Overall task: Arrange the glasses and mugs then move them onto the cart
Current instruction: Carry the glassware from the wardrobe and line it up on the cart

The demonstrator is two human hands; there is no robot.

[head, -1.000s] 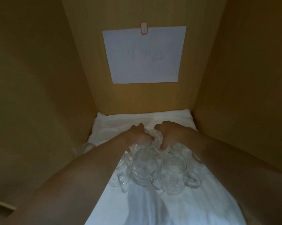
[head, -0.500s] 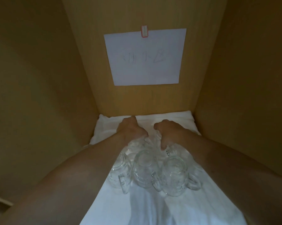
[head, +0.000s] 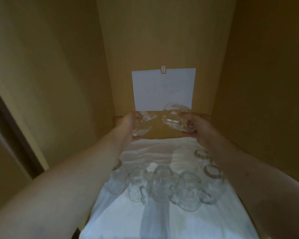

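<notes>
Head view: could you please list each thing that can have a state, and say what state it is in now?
Left hand: raised, fingers closed on a glass mug.
Left glass mug: lifted, tilted.
Right hand: raised, fingers closed on a glass mug.
Right glass mug: lifted, tilted.
Front three mugs: upside down on the white cloth.
Paper sheet: fixed flat to the back wall by a tab; its writing is unreadable.

Your way back is hemmed by wooden walls point(head: 59, 83) either side; upturned glass mugs point(head: 162, 185) crowd the white cloth point(head: 162, 221), bare cloth lies behind them.
</notes>
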